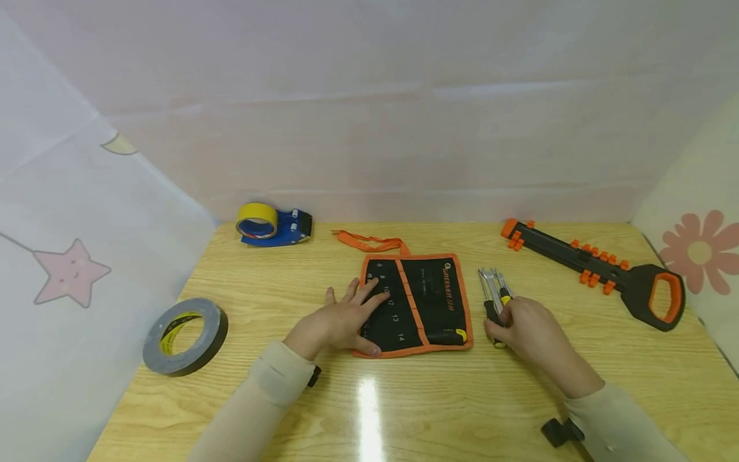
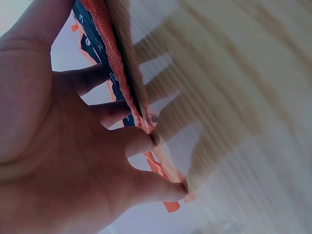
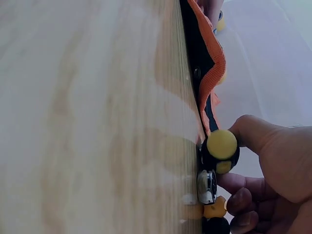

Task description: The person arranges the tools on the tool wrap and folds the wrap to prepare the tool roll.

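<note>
A black tool pouch [image 1: 432, 301] with orange edging and printed size numbers lies unfolded on the table. My left hand [image 1: 342, 321] rests on its left part with fingers spread; the left wrist view shows the fingertips by the orange edge. One black-and-yellow handle [image 1: 447, 336] shows in the pouch's lower right. To the right of the pouch, my right hand [image 1: 528, 330] pinches a screwdriver [image 3: 222, 146] by its black-and-yellow handle. Beside it lie a metal wrench [image 1: 490, 287] and another yellow-and-black-handled tool [image 1: 505, 295], partly hidden by my fingers.
A grey tape roll [image 1: 185, 337] lies at the left. Behind it sits a blue tape dispenser [image 1: 288, 228] with yellow tape. An orange strap [image 1: 369, 242] trails from the pouch's top. A black-and-orange saw-shaped tool [image 1: 594, 266] lies at the right. Patterned cloth [image 1: 404, 147] surrounds the table.
</note>
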